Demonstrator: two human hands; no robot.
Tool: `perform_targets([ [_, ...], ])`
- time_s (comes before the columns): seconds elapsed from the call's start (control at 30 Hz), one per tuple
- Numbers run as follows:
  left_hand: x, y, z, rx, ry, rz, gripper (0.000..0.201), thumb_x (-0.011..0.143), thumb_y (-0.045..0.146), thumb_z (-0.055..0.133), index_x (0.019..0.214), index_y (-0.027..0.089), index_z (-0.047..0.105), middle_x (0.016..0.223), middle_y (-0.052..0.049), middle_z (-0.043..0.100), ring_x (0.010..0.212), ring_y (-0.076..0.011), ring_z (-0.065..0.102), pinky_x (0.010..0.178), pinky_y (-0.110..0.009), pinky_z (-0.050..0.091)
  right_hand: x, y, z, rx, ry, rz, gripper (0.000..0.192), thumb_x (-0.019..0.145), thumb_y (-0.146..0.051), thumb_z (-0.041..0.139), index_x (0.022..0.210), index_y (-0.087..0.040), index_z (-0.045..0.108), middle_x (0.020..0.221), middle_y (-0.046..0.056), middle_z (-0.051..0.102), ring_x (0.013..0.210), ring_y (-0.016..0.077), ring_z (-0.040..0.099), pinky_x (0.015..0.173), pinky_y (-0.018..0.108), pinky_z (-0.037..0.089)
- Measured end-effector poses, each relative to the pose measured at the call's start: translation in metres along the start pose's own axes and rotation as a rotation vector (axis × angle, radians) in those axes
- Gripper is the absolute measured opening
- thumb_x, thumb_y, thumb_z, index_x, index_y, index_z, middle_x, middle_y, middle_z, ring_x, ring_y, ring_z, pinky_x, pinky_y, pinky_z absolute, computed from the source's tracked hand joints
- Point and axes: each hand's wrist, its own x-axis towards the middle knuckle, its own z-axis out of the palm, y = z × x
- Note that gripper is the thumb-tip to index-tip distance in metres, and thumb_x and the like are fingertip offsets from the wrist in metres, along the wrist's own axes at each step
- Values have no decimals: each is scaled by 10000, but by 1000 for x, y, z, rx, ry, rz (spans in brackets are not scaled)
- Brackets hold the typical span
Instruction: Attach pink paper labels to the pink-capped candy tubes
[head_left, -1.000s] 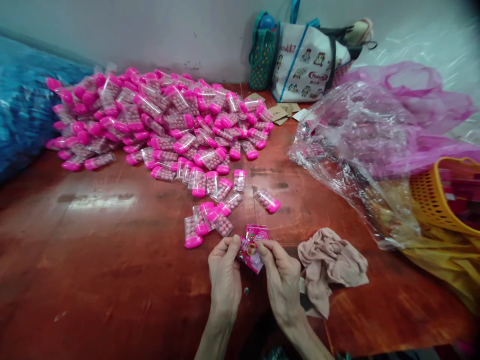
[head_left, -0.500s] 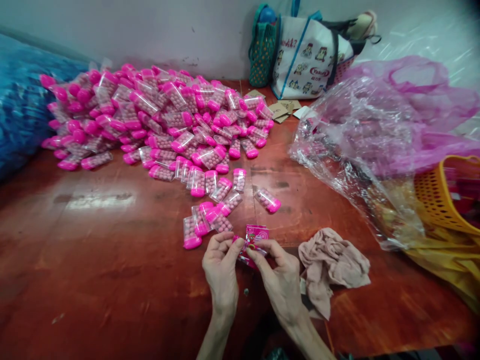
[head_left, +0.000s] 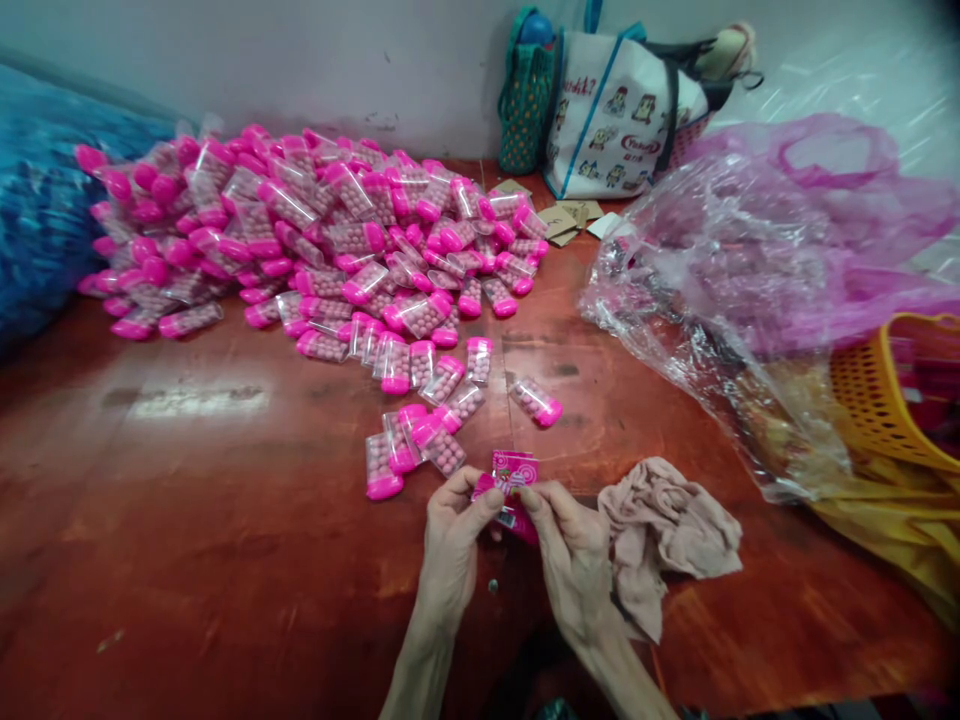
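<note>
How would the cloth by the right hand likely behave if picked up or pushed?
The cloth would probably hang floppy when lifted, as it lies in loose, soft folds. Pushed across the table, it would likely bunch up rather than roll, being already crumpled. It looks like thin fabric, so probably light.

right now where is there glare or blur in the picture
Head view: pale glare on the left of the table, glints on the clear plastic sheet at right; head view again: smeared blue plastic at the left edge, dark top-right corner, left hand and right hand comparatively sharper.
</note>
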Motion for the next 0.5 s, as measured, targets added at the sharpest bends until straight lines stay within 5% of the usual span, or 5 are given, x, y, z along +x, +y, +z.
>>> perform_targets([
  [0.13, -1, 1, 3, 34, -51, 52, 59, 680, 164, 682, 718, 121, 668, 623, -4, 613, 571, -87, 527, 540, -178, 412, -1, 2, 1, -28, -34, -11, 259, 893, -276, 440, 711, -160, 583, 592, -30, 510, 521, 89, 462, 506, 189, 344],
  [0.33, -1, 0, 6, -81, 78, 109, 68, 652, 157, 705, 609, 122, 664, 543, 22, 598, 510, -61, 509, 521, -155, 411, 2, -3, -1, -89, -103, -20, 315, 900, -316, 409, 647, -172, 529, 583, -28, 483, 519, 98, 456, 493, 194, 351],
  [0.5, 3, 2, 0, -179, 218, 85, 73, 630, 189, 729, 646, 134, 684, 580, 18, 637, 527, -63, 550, 541, -158, 452, 19, -5, -19, -326, 51, -9, 278, 910, -327, 366, 816, -198, 593, 602, -15, 563, 514, 126, 516, 507, 214, 398],
])
